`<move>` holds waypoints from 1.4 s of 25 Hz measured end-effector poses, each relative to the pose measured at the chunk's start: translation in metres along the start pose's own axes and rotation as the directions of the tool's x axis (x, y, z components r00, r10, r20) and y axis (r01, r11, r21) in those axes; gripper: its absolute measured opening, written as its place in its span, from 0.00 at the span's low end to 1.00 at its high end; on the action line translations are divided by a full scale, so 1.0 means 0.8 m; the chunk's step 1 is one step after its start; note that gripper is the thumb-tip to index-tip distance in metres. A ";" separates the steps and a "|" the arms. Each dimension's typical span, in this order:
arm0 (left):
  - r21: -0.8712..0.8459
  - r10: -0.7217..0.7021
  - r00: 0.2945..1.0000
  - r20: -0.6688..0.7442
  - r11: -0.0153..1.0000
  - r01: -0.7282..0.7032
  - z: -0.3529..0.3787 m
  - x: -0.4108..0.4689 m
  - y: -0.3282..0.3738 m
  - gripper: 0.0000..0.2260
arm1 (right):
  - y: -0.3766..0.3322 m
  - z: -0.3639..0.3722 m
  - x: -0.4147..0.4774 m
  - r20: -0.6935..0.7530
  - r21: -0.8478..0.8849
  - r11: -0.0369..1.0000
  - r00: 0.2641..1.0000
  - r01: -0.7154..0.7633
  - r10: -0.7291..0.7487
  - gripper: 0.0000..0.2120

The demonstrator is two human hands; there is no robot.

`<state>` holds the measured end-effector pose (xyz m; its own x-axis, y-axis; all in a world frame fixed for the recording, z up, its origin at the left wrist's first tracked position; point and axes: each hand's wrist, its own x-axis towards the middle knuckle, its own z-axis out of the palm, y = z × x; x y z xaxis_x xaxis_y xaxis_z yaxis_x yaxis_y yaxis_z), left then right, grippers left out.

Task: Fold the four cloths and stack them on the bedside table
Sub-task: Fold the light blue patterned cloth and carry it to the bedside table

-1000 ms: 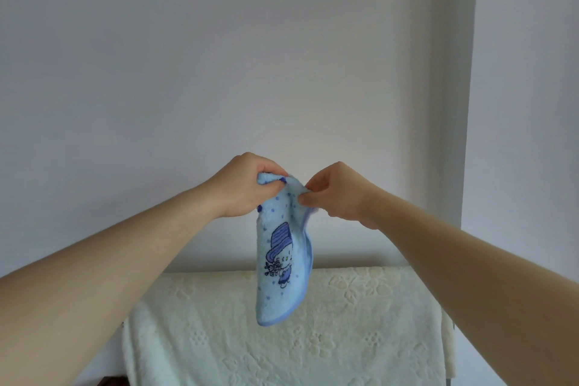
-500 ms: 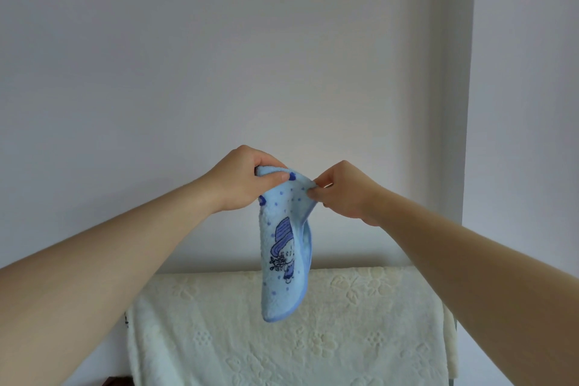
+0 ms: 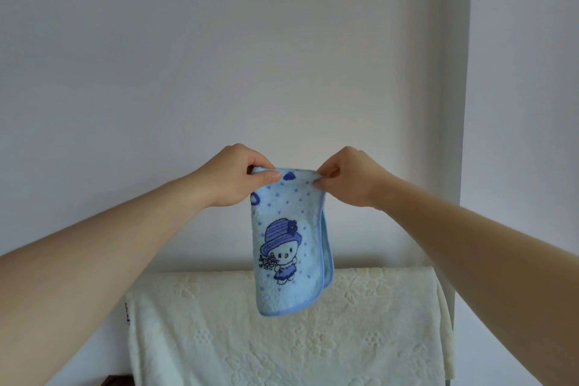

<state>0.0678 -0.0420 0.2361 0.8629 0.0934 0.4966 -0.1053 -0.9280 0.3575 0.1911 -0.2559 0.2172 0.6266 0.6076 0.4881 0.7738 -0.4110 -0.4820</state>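
Open air lies above and outward of my left hand [image 3: 238,177] and right hand [image 3: 347,180]. Between and below them hangs the blue cloth [image 3: 286,244]; lower down the draped cream towel [image 3: 219,338] bars the way. The wall [image 3: 188,56] stands beyond them.

I read no lettering on the blue cloth [image 3: 286,285] (cartoon print only); dark marks [image 3: 127,312] at the left edge of the cream towel [image 3: 219,338] are too small to read.

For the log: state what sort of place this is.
Probably a bedroom or similar home room: a plain white wall, a cream blanket draped over furniture, and a small cartoon cloth held up for folding.
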 end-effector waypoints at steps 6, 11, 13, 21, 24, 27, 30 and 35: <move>0.032 -0.013 1.000 0.017 0.999 0.012 -0.006 -0.007 -0.001 0.06 | -0.002 -0.004 -0.003 0.005 0.038 0.993 0.994 0.113 -0.113 0.07; 0.021 -0.056 0.998 0.025 0.998 0.055 -0.012 -0.008 -0.005 0.10 | 0.000 -0.003 -0.002 0.019 0.063 0.998 1.000 0.000 -0.001 0.07; 0.013 -0.062 0.998 0.029 0.998 0.061 -0.012 -0.007 -0.006 0.13 | -0.003 -0.006 -0.002 0.033 0.029 0.999 0.999 -0.028 0.027 0.05; 0.156 0.012 1.000 0.015 0.988 -0.015 -0.011 -0.005 -0.008 0.17 | -0.013 -0.022 -0.003 0.190 -0.195 0.980 0.982 0.039 -0.002 0.05; 0.173 0.040 0.999 0.003 0.984 -0.040 -0.003 -0.005 -0.004 0.20 | -0.016 -0.023 -0.003 0.219 -0.286 0.956 0.976 0.066 -0.001 0.07; 0.036 0.009 0.999 -0.054 0.999 -0.007 0.004 -0.002 0.000 0.16 | -0.018 -0.026 -0.004 0.241 -0.293 0.953 0.970 0.072 0.000 0.05; -0.142 -0.028 0.999 -0.035 0.990 0.023 0.010 0.000 0.011 0.14 | -0.018 -0.027 -0.001 0.267 -0.336 0.938 0.964 0.088 0.006 0.20; -0.221 -0.020 0.995 -0.097 0.975 -0.002 0.016 0.004 0.027 0.13 | -0.021 -0.019 -0.004 0.286 -0.252 0.967 0.958 0.049 0.026 0.14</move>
<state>0.0748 -0.0663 0.2350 0.8126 0.1462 0.5641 -0.2139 -0.8256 0.5221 0.1778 -0.2611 0.2348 0.5943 0.7655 0.2466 0.8016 -0.5389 -0.2590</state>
